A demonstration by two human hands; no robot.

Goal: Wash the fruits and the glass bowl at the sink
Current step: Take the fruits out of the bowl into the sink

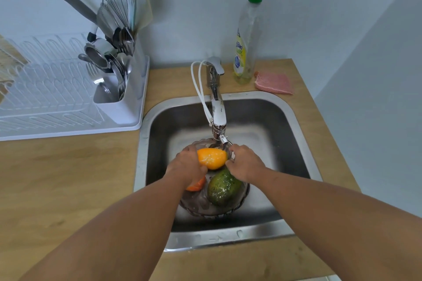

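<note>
A white dish rack (57,89) with a cutlery holder (118,89) full of utensils stands at the left on the wooden tabletop (68,178). In the steel sink (262,121), under the faucet (217,109), sits the glass bowl (201,206). The left hand (187,166) has its grip clamped on a yellow-orange fruit (212,158) above the bowl; an orange fruit (196,186) peeks from beneath that hand. A green fruit (222,189) lies in the bowl. The right hand (245,163) closes its grip on the bowl's far rim. Behind stand a soap bottle (247,29) and a pink sponge (274,83).
</note>
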